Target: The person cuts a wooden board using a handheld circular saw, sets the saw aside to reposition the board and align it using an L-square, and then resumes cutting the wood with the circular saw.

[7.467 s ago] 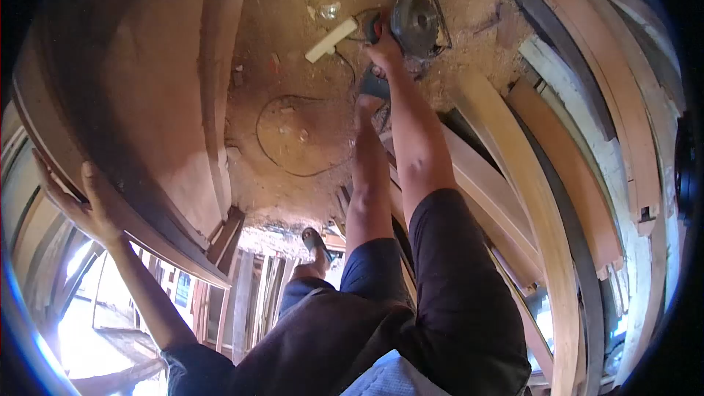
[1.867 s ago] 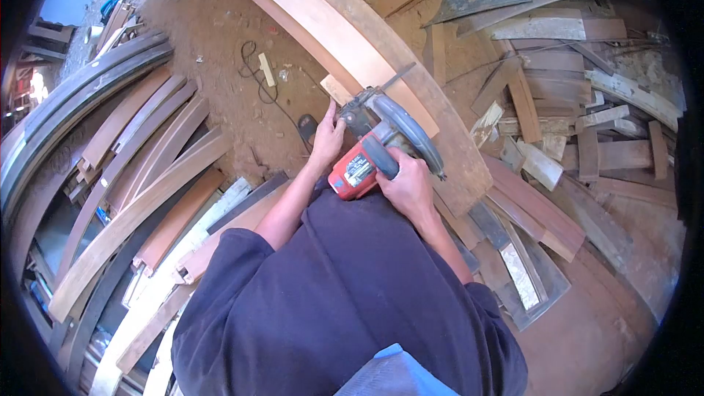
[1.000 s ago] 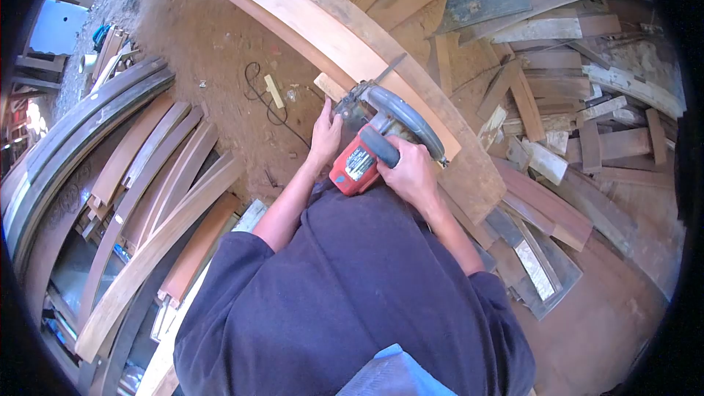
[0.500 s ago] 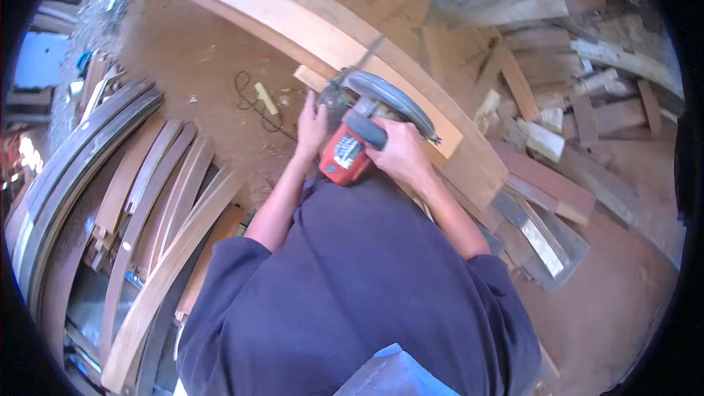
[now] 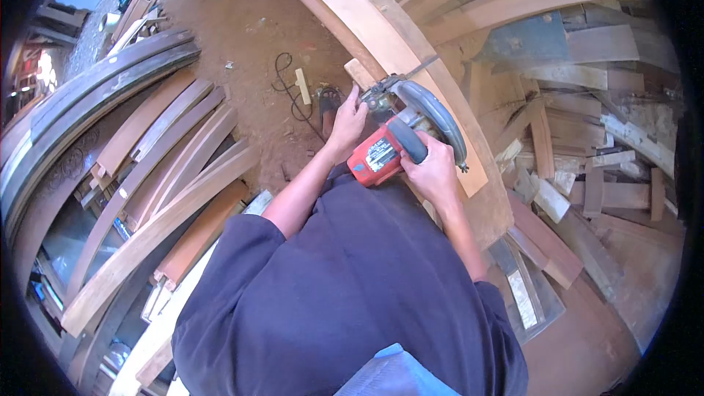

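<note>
My right hand (image 5: 434,167) is wrapped round the dark rear handle of a circular saw (image 5: 375,152) with a red motor housing. The saw's curved grey blade guard (image 5: 433,114) lies over a pale plank (image 5: 352,4) on a long workbench (image 5: 493,209). At the saw's front left, my left hand (image 5: 347,126) has its fingers bent against the metal base. The exact hold of those fingertips is partly hidden. Just ahead of them, a short wood block (image 5: 363,73) sticks out from the plank's near edge. The blade itself is hidden.
Curved timber pieces (image 5: 158,128) are stacked at the left. On the dirt floor lie a black cord (image 5: 281,77) and a small pale stick (image 5: 303,86), near a foot (image 5: 330,99). Wood offcuts (image 5: 550,198) and planks pile up at the right.
The view has turned, so the bench, saw and hands appear further right and lower. The saw stays at about the same spot on the plank, and both hands remain at it.
</note>
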A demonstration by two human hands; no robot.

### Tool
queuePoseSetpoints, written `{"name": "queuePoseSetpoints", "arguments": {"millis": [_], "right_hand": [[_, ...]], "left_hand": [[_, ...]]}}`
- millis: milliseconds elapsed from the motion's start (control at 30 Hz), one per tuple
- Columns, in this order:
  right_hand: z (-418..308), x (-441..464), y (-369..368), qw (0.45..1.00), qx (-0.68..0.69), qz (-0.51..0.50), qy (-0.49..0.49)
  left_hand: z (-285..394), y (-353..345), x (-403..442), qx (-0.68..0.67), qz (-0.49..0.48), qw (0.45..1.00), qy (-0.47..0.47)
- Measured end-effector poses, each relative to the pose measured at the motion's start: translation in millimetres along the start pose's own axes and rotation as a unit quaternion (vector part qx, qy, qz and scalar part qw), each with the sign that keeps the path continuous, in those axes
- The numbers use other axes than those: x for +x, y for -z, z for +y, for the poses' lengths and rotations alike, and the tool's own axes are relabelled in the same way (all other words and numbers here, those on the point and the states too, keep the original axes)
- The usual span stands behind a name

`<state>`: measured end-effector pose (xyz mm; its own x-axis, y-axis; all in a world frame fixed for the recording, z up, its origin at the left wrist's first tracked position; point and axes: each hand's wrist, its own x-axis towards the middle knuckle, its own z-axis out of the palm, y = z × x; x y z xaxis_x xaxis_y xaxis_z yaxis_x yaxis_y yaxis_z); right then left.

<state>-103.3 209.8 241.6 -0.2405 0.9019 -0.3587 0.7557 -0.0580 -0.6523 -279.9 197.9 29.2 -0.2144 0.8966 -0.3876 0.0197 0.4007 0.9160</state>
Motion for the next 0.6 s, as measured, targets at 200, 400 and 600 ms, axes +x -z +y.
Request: {"name": "queuePoseSetpoints", "arguments": {"millis": [200, 400, 600], "right_hand": [[-11.2, 9.2, -2.0, 1.000, -0.009, 0.006, -0.008], [-27.1, 20.5, -3.9, 0.999, 0.003, -0.007, -0.046], [-46.2, 43.7, -9.0, 0.998, -0.001, -0.031, -0.054]], "left_hand": [[0.3, 9.3, 12.9, 0.027, 0.008, 0.999, -0.024], [18.4, 26.7, 23.2, 0.006, -0.067, 0.995, 0.080], [22.7, 44.8, 39.4, 0.019, -0.013, 1.000, 0.013]]}}
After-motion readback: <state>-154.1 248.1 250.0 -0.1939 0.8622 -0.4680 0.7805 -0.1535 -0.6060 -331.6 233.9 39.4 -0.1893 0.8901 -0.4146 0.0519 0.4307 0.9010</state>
